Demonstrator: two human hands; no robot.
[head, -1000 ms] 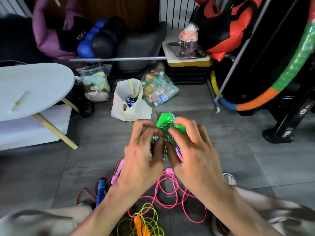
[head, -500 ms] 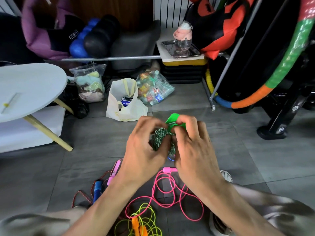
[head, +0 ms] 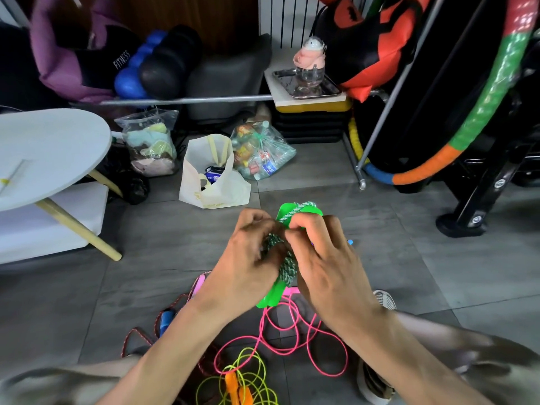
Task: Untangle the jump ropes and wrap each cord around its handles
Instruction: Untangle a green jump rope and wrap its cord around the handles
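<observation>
Hands first: we see our left hand (head: 248, 264) and right hand (head: 327, 258) held together above the grey floor (head: 409, 273), both working on the green jump rope. Its green handles (head: 292, 210) lie side by side, one end poking up past our fingertips and the other end showing below our palms. A green-and-white braided cord (head: 287, 266) is wound around those handles. Our left grip is curled around the wound bundle from the left side. Our right grip pinches the cord near the upper end of the handles, thumb and forefinger pressed together on it.

Below our wrists, on the floor, we see a pink rope (head: 292, 340) lying in loose loops, its pink handle (head: 287, 290) just under the green one. Nearer to us lies a yellow-green rope (head: 251, 375) coiled around orange handles (head: 233, 387). To the left sits a red-and-white braided rope (head: 140, 337) with a blue handle (head: 165, 320).

Farther off, we see a white bag (head: 210, 182), two clear plastic bags and a white table (head: 52, 147) at the left.
</observation>
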